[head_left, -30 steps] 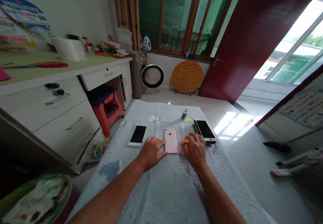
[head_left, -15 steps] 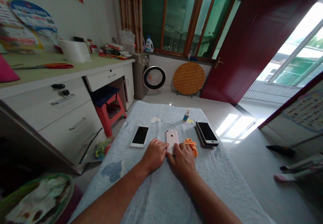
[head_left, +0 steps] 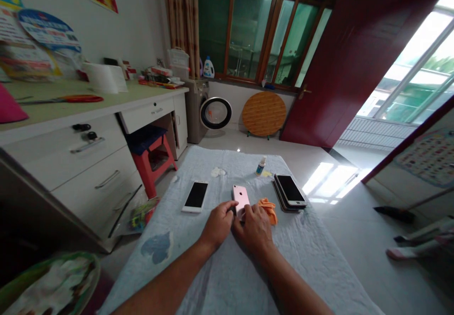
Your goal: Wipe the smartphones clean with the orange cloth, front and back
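Note:
A pink phone (head_left: 240,195) is in front of me with its back and apple logo facing up. My left hand (head_left: 220,220) has its fingers curled, the thumb at the phone's lower left edge. Around the lower right part of the phone, my right hand (head_left: 255,224) closes with bent fingers, covering the phone's near end. An orange cloth (head_left: 268,210) lies crumpled just right of my right hand. To the left rests a white phone (head_left: 196,196), dark screen up. A stack of phones (head_left: 290,190) lies at the right, beyond the cloth. A small spray bottle (head_left: 261,166) stands behind.
A light blue cloth (head_left: 227,277) covers the table. A desk (head_left: 142,98) with scissors (head_left: 78,99) and a paper roll (head_left: 104,77) runs along the left, a red stool (head_left: 156,161) beside it. A bin (head_left: 94,277) stands at the lower left.
The near end of the pink phone is now more covered by my right hand, and the phone looks slightly tilted up. My left fingers are more curled. The view has shifted slightly.

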A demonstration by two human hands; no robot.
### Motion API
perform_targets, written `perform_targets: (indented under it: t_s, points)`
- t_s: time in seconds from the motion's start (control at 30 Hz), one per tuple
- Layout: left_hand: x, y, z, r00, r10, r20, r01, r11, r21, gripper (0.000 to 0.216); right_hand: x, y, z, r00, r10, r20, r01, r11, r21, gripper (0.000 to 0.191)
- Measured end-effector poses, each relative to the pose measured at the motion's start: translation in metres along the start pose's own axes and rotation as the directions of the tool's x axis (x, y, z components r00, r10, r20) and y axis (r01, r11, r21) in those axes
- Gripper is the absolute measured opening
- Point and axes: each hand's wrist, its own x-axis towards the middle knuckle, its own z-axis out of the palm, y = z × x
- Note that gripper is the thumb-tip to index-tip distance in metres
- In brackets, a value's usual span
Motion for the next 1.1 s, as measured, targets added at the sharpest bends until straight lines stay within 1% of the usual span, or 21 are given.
perform_targets:
  t_s: [0.07,0.17,0.27,0.33,0.4,0.47,0.53,0.6,0.67,0.8,0.9,1.0,1.1]
  points:
    - [0.000,-0.002,0.003,1.000,-0.002,-0.002,0.002,0.989,-0.146,0.038,-0.001,0.002,-0.003,1.000,-0.025,0.003,0.025,0.999,0.044,0.021]
    - [-0.001,0.000,0.006,0.998,0.041,0.048,-0.024,0.950,-0.313,0.039,0.000,0.008,-0.005,0.998,-0.069,-0.001,0.069,0.994,0.088,0.019]
    - [-0.004,0.005,0.007,0.991,0.096,0.098,-0.057,0.939,-0.340,0.043,0.002,0.017,-0.003,0.996,-0.087,-0.022,0.089,0.988,0.125,0.024]
    - [-0.006,0.009,0.006,0.986,0.117,0.115,-0.080,0.954,-0.290,0.045,0.003,0.022,0.000,0.997,-0.071,-0.041,0.076,0.986,0.148,0.033]
    - [-0.007,0.010,0.005,0.985,0.129,0.117,-0.103,0.974,-0.204,0.045,0.004,0.026,0.003,0.998,-0.039,-0.052,0.048,0.984,0.174,0.042]
    - [-0.007,0.008,0.003,0.985,0.147,0.088,-0.139,0.986,-0.092,0.044,0.005,0.029,0.007,0.998,-0.008,-0.056,0.020,0.976,0.215,0.046]
    - [-0.005,0.005,0.002,0.983,0.181,0.032,-0.182,0.983,0.033,0.042,0.006,0.030,0.010,0.998,0.024,-0.061,-0.006,0.962,0.273,0.048]
    - [-0.002,0.001,0.000,0.976,0.216,-0.018,-0.211,0.965,0.154,0.041,0.008,0.030,0.012,0.996,0.066,-0.067,-0.040,0.940,0.340,0.047]
    - [0.000,-0.002,-0.001,0.971,0.236,-0.034,-0.219,0.940,0.263,0.041,0.009,0.030,0.014,0.992,0.112,-0.064,-0.077,0.909,0.410,0.046]
    - [0.001,-0.006,-0.001,0.971,0.237,0.006,-0.212,0.858,0.468,0.042,0.010,0.031,0.016,0.986,0.163,-0.048,-0.119,0.866,0.487,0.045]
    - [-0.001,-0.007,0.000,0.975,0.217,0.053,-0.210,0.809,0.549,0.043,0.010,0.033,0.017,0.988,0.139,-0.062,-0.096,0.886,0.453,0.045]
    - [-0.002,-0.008,0.001,0.973,0.210,0.095,-0.228,0.801,0.554,0.044,0.009,0.033,0.016,0.992,0.115,-0.052,-0.089,0.929,0.358,0.043]
    - [-0.002,-0.008,0.002,0.968,0.221,0.116,-0.249,0.807,0.536,0.044,0.008,0.028,0.011,0.993,0.113,-0.012,-0.107,0.965,0.240,0.034]
